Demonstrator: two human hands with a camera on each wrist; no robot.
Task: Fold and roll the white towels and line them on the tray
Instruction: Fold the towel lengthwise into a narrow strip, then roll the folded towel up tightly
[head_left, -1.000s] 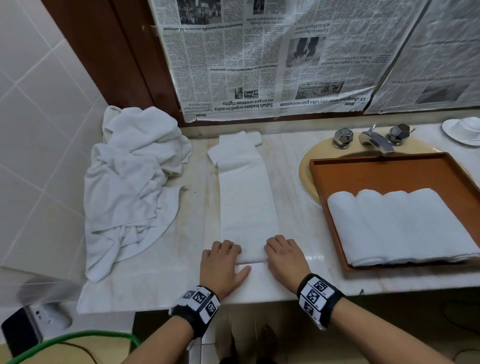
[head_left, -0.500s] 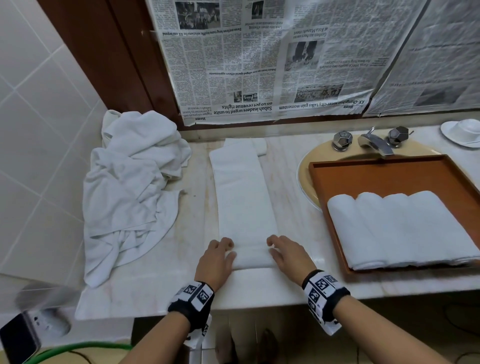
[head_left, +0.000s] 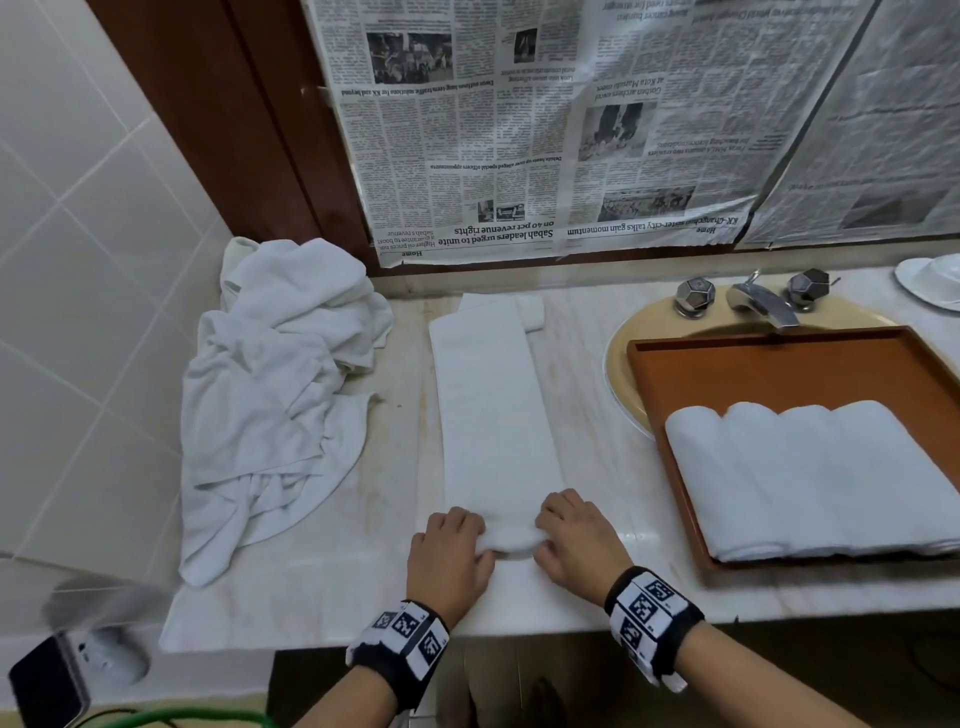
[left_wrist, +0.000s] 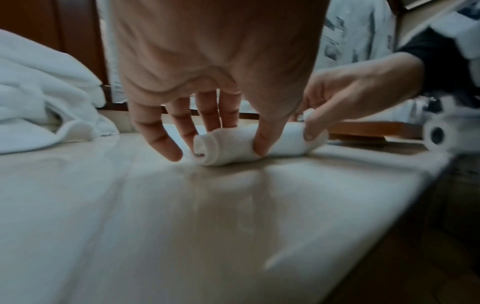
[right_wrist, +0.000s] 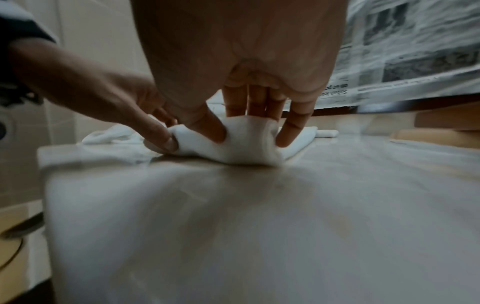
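Crumpled towels (head_left: 270, 395) beside folded towel (head_left: 493, 410)

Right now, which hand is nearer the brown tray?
Right. The right hand grips the towel roll's end on the side of the brown tray; the left hand grips the roll's far end, toward the crumpled towel pile.

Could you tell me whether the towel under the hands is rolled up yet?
Only begun: its near end is curled into a small roll, while the rest of the towel lies flat.
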